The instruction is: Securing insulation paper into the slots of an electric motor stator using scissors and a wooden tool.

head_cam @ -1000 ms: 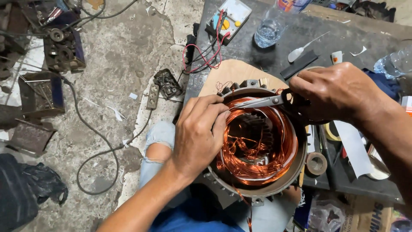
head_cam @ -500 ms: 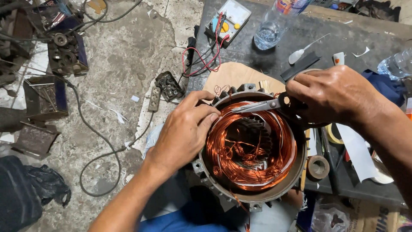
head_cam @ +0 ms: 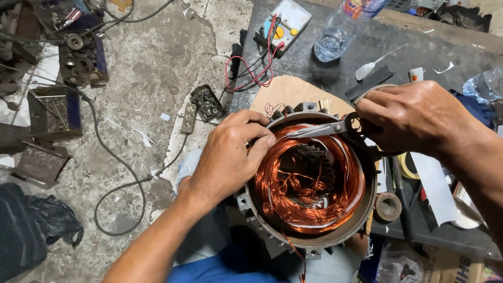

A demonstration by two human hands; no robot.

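Left hand point(head_cam: 230, 157) fingers curl over the rim of the motor stator point(head_cam: 309, 181) at frame centre, fingertips on its copper windings point(head_cam: 314, 209). Right hand point(head_cam: 414, 118) grips scissors point(head_cam: 325, 129), blades nearly closed, over the upper windings.

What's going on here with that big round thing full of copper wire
A person is working on a motor stator, a round metal housing packed with copper windings. The left hand grips the rim and the wire at the upper left. The right hand holds scissors, blades pointing left over the coils towards the left fingers. A multimeter with red and black leads and a plastic bottle lie on the dark bench behind.
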